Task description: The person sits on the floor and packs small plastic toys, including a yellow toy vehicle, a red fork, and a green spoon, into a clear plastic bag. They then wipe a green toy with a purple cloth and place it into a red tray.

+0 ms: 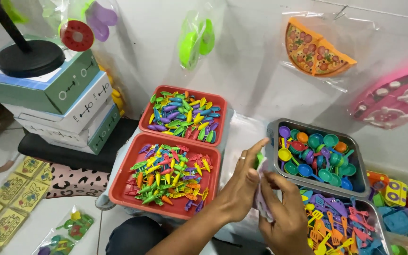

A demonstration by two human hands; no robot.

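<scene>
My left hand [242, 185] and my right hand [286, 215] meet over the gap between the trays. Together they pinch a small clear plastic bag [262, 204] with pale purple and green toy pieces inside. The left hand's fingers reach toward the rim of a grey metal tray [273, 141] full of small coloured toy pans and ladles. A second grey tray [375, 217] of toy spatulas and forks lies under my right hand.
Two red trays hold small plastic toys: the near one [119, 186] vegetables and utensils, the far one [180, 90] colourful pods. Stacked boxes [67, 108] stand at left with a black stand [27, 59] on top. Bagged toys hang on the wall [319, 49].
</scene>
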